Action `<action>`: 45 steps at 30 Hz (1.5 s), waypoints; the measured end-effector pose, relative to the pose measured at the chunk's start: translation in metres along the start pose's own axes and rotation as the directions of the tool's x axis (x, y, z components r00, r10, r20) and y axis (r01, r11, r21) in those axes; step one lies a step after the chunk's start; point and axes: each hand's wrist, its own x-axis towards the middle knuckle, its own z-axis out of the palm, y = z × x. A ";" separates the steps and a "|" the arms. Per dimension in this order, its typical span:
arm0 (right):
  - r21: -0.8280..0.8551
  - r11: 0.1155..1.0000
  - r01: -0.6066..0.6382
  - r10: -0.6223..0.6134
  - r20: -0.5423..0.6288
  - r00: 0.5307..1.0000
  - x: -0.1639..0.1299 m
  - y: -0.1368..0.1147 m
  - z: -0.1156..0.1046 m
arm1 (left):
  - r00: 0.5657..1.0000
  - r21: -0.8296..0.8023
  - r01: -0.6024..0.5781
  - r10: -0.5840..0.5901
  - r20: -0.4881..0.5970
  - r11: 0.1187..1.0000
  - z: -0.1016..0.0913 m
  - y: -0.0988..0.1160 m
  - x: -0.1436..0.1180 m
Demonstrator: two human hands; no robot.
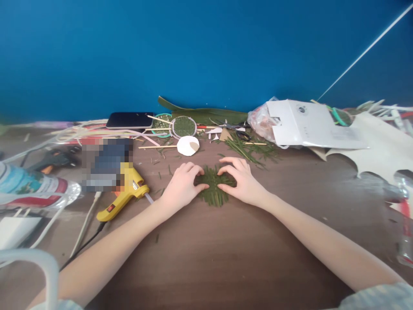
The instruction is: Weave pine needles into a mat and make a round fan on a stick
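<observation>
A small mat woven from green leaf strips (214,186) lies flat on the brown table, with loose strip ends fanning out around it. At its left edge, my left hand (183,184) grips the weave between thumb and curled fingers. My right hand (242,181) holds the opposite edge, thumb below and index finger above, its other fingers raised a little. Just beyond lie loose cut leaf strips (247,148) and dark scissors (243,134). A white paper disc (188,146) on a thin stick sits behind my left hand.
To the left lie a yellow hot glue gun (127,192), a plastic bottle (35,187) and a white plug (19,230) with cables. Along the blue wall are a phone (129,120), a round green fan (183,127), long leaves (209,115) and a white box (318,123). Cut white sheet (374,144) stands right.
</observation>
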 end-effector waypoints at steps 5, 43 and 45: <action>0.030 1.000 -0.008 0.010 -0.057 0.998 0.000 0.002 0.002 | 1.000 -0.006 0.004 -0.004 0.001 1.000 0.001 0.000 0.000; 0.157 0.987 0.046 -0.043 -0.025 0.999 0.001 0.008 -0.007 | 0.993 -0.168 -0.059 0.075 0.093 0.984 -0.015 -0.008 0.004; 0.190 0.980 0.060 -0.054 -0.039 0.998 0.001 0.008 -0.010 | 0.992 -0.160 -0.086 0.100 0.082 0.983 -0.019 -0.006 0.004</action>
